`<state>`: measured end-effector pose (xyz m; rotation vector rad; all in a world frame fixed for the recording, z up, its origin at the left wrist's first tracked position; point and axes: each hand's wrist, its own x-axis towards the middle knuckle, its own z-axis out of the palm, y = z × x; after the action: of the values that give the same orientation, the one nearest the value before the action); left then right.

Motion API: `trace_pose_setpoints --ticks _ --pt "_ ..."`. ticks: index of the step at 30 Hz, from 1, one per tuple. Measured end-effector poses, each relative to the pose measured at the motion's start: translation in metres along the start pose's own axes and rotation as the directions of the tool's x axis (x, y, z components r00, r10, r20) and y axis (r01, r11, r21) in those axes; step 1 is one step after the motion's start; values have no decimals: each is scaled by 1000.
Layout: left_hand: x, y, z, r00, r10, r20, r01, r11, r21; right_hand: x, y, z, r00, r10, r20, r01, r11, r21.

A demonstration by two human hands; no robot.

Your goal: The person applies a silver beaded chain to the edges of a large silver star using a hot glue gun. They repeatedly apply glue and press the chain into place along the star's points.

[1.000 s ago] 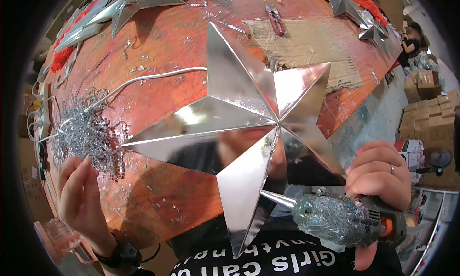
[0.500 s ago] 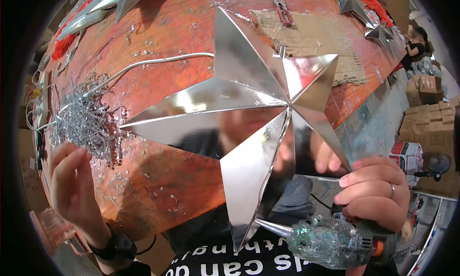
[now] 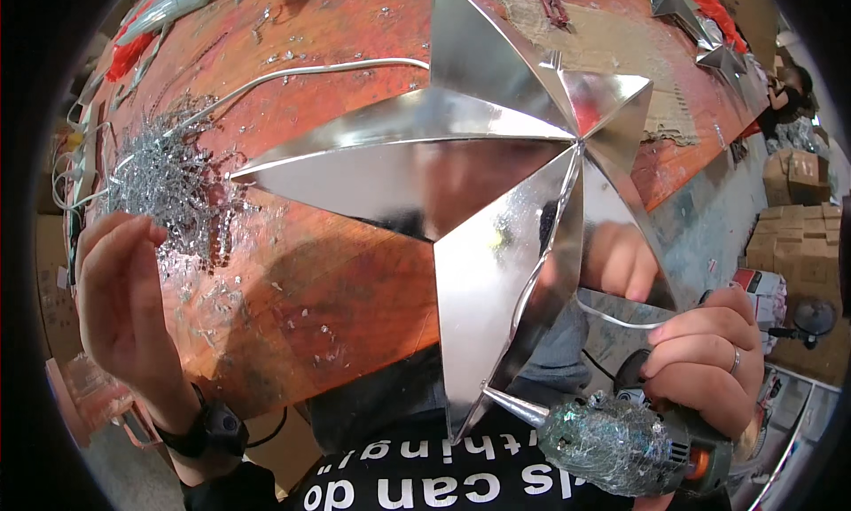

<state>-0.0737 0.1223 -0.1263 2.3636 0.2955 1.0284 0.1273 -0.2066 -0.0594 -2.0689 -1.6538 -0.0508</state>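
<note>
View from above a worktable w/ an orange-red top [image 3: 355, 272], looking down at a person's 2 bare hands. Center frame: a large mirror-silver star [image 3: 496, 201] w/ 5 folded points, held up over the table edge and close to the camera; its shiny facets reflect a blurred person and fingers. The right hand [image 3: 705, 365], lower right, ring on 1 finger, is clenched around the grip of a glue gun [image 3: 620, 440]. The gun's body is crusted w/ silver glitter, an orange part shows near its rear, and its metal nozzle points up-left, tip touching or just beside the star's lowest point; can't tell which. A thin silver strip curves between the star's right edge and the right hand's fingers. The left hand [image 3: 124, 307], far left, is open w/ fingers relaxed and raised, grasping nothing, a black wristwatch [image 3: 213, 431] on its wrist. Just above that hand, on the tabletop, sits a heap of silver shavings [image 3: 173, 187], w/ loose flecks scattered toward the table's near edge. A white cable [image 3: 292, 72] runs across the table from the heap toward the star's top point. More silver stars [image 3: 700, 32] lie at the far right end of the table. Cardboard boxes [image 3: 798, 236] are stacked on the floor at right.
</note>
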Motion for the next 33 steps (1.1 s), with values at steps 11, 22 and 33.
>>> trace_pose_setpoints --ticks 11,22,33 --pt "-2 2 1 1000 0 -9 0 1000 11 0 2 -3 989 -110 102 106 993 42" --pt "-1 1 3 1000 -4 -17 3 999 -44 -7 9 -11 957 -225 184 209 972 105" --pt "-3 8 6 992 -101 -72 88 981 -170 -17 111 1 821 472 -323 -545 816 -194"
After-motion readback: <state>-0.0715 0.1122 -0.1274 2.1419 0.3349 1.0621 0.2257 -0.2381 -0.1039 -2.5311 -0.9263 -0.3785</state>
